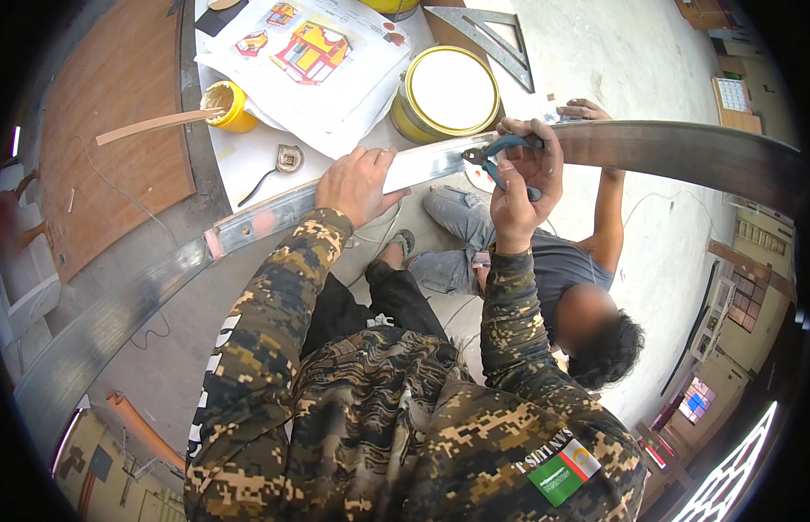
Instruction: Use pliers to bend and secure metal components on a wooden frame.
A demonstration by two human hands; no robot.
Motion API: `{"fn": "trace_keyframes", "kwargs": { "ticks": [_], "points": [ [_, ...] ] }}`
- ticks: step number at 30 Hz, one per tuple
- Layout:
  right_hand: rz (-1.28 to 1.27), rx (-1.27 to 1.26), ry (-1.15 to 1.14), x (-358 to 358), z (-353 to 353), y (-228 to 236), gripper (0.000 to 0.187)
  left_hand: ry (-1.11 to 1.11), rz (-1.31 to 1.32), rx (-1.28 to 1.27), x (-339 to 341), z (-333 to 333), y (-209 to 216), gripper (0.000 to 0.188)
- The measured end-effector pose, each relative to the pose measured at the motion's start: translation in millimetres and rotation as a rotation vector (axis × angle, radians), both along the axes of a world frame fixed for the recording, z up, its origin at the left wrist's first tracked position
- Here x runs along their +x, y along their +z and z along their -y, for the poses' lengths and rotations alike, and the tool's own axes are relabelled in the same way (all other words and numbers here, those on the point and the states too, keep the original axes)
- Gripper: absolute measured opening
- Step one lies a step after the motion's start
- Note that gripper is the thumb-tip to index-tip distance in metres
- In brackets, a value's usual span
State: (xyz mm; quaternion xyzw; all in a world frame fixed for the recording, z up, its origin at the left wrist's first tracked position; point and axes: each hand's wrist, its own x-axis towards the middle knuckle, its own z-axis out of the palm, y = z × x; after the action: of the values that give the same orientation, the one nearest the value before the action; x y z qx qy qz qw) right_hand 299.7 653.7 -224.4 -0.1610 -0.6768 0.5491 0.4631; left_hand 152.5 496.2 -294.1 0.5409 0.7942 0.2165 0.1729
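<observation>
A long, flat metal bar (431, 165) stretches across the view in front of me, its face shiny in the middle. My left hand (357, 184) grips it left of centre, fingers over the far edge and thumb along the near side. In my right hand (531, 178) is a pair of cutting pliers (489, 167) with dark blue handles. The jaws point left and sit against or just above the bar's face; contact is unclear. Pinkish patches (264, 224) mark the bar left of my left hand.
Behind the bar, a white-topped table holds printed drawings (314, 52), a paint can (448, 91), a yellow tub (231, 106) with a stick, a tape measure (289, 158) and a metal triangle (488, 39). A co-worker (588, 270) crouches at right, one hand (583, 110) beside the bar. Cords cross the floor.
</observation>
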Motion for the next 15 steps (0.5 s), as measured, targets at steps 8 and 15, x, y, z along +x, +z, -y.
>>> {"fn": "trace_keyframes", "kwargs": {
  "ticks": [8,15],
  "points": [
    [-0.125,-0.094,-0.001,-6.0,-12.2,-7.6,0.056,0.007,-0.016,0.0,-0.4,0.7,-0.9,0.063],
    [0.403,-0.048,1.173,-40.9,-78.9,32.3,0.061,0.023,-0.012,0.059,-1.2,2.6,-3.0,0.063]
  ]
}}
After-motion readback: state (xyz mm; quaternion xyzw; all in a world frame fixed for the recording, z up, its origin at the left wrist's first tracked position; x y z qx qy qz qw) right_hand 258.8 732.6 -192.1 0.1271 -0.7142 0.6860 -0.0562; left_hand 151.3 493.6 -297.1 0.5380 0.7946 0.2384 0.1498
